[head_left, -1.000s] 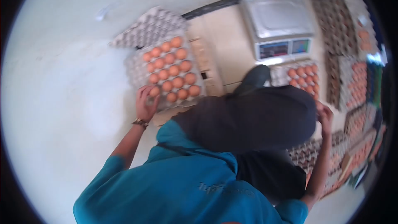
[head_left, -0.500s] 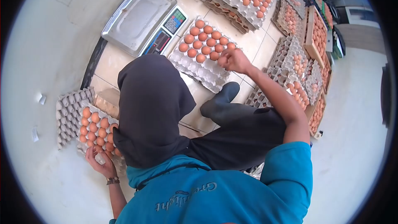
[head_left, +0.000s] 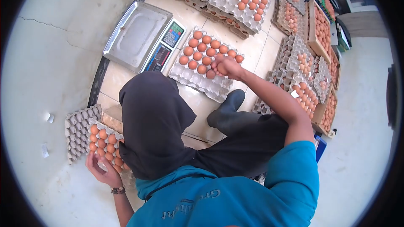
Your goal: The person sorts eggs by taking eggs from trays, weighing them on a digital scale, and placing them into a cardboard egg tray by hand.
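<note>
My right hand (head_left: 228,67) is closed around a brown egg (head_left: 221,68) just above the right side of a grey pulp egg tray (head_left: 202,85). Several rows of brown eggs (head_left: 202,47) fill the far part of that tray; its near cups hold none. My left hand (head_left: 105,172) rests at the near edge of another tray of brown eggs (head_left: 102,134), low on the left. Its fingers and thumb curve with a gap between them, and I see nothing held there. The hooded head hides part of this left tray.
A digital scale (head_left: 139,33) with a metal pan stands beside the middle tray. Empty stacked trays (head_left: 80,132) lie at far left. Stacked egg trays (head_left: 240,10) stand at the back, with wooden crates of eggs (head_left: 320,29) at right. A dark boot (head_left: 227,107) is near the middle tray.
My right hand has shifted slightly left and down over the tray, and an egg now shows by its fingertips in the near row. My left hand stays by the left tray. The view has tilted slightly.
</note>
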Motion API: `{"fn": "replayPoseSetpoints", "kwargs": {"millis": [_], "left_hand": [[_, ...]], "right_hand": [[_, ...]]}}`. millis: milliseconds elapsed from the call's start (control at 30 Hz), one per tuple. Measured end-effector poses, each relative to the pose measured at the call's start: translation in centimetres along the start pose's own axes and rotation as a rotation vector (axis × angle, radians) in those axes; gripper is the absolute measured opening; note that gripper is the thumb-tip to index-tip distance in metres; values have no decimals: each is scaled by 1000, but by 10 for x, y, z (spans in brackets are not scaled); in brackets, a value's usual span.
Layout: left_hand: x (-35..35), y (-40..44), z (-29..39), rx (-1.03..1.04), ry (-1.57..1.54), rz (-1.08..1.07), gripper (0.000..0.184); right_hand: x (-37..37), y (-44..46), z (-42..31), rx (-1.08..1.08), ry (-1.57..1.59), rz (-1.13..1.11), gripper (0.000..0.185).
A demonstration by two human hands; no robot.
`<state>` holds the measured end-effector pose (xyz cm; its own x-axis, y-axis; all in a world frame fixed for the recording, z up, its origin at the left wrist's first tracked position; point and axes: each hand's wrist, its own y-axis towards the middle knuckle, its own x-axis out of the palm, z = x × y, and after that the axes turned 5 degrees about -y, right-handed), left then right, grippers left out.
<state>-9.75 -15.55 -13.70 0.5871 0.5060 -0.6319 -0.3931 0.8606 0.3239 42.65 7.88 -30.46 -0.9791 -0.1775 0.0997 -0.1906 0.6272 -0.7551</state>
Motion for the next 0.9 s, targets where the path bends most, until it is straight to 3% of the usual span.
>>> {"fn": "replayPoseSetpoints", "kwargs": {"millis": [33, 200, 333, 400, 467, 533, 600, 633, 733, 767, 833, 900], "left_hand": [[11, 14, 11, 5, -54, 27, 31], [70, 97, 75, 99, -527, -152, 27], [107, 141, 165, 188, -749, -433, 30], [123, 156, 217, -11, -819, -728, 43], [141, 158, 238, -80, -813, -852, 52], [158, 161, 248, -116, -887, -971, 59], [174, 162, 248, -141, -1026, -1073, 64], [177, 166, 244, -52, -903, -1101, 62], [169, 166, 234, -196, -1016, -1115, 53], [165, 167, 225, -310, -1040, -1096, 50], [155, 171, 188, -360, -919, -907, 44], [143, 165, 130, -427, -756, -621, 35]], "right_hand": [[4, -14, -18, 55, 244, -135, 33], [54, -97, -118, -157, 303, -360, 31], [84, -135, -157, -517, -164, -204, 32], [105, -157, -167, -740, -300, -88, 39], [126, -180, -178, -900, -413, 9, 43], [140, -192, -187, -1019, -547, 119, 46], [149, -185, -184, -1282, -716, 209, 45], [153, -180, -183, -1411, -803, 250, 45], [159, -172, -185, -1624, -887, 289, 45], [152, -174, -191, -1648, -909, 330, 38], [116, -141, -191, -1443, -792, 364, 34], [60, -70, -186, -1140, -645, 640, 38]]}}
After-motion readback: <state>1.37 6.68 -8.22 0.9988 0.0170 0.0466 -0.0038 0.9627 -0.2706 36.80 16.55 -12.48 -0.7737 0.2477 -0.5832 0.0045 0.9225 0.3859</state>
